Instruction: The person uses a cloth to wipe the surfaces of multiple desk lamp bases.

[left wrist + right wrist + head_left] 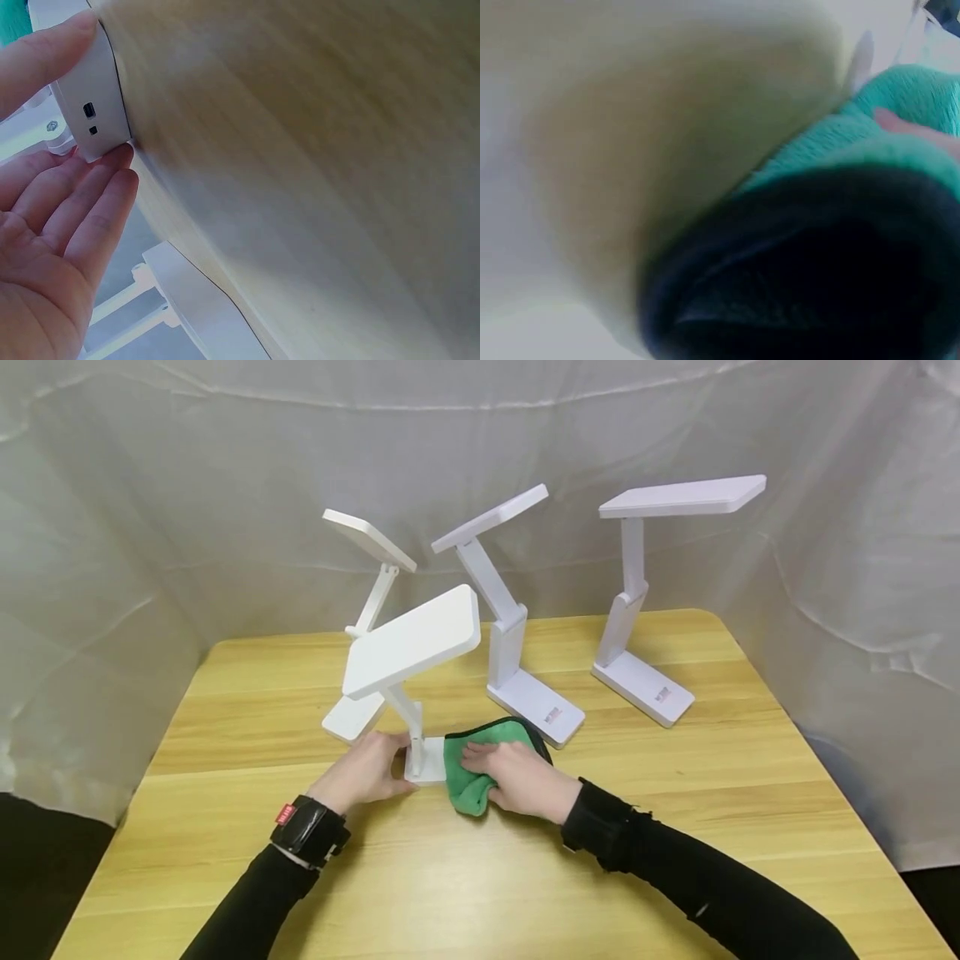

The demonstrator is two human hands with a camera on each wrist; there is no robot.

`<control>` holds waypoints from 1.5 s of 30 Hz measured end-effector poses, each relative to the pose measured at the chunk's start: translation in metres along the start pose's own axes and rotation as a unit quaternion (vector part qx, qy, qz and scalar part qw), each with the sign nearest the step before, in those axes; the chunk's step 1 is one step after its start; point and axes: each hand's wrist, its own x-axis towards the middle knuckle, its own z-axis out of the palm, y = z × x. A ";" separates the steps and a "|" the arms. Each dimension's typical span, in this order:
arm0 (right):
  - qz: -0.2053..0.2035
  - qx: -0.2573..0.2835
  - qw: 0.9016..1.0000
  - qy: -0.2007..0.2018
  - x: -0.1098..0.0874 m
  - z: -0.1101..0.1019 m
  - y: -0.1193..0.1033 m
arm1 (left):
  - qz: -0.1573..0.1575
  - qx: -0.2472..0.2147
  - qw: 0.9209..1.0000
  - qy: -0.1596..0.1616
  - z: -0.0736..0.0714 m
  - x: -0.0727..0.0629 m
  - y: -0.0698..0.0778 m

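A white folding desk lamp (412,643) stands at the middle of the table, its panel tilted above the hands. My left hand (367,770) grips the left end of its base (430,762), thumb on one side and fingertips on the other. Two small sockets show on that base end in the left wrist view. My right hand (528,779) holds a green cloth (467,781) with black edging against the right part of the base, which the cloth covers. In the right wrist view the cloth (832,146) bunches up and hides most of the fingers.
Three more white desk lamps stand behind: one at the left (352,718), partly hidden by the front lamp, one in the middle (536,703), one at the right (645,687). Pale sheeting (225,510) hangs around the wooden table (675,802).
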 end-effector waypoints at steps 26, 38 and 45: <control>0.205 0.190 0.953 0.119 -0.016 0.003 0.007 | -0.018 -0.007 1.000 0.006 0.002 0.000 0.003; 0.194 0.186 0.955 0.124 -0.021 0.004 0.005 | -0.012 -0.006 1.000 0.005 -0.002 0.000 0.002; 0.218 0.180 0.951 0.124 -0.017 0.005 0.011 | -0.003 -0.003 1.000 0.006 0.001 0.001 0.002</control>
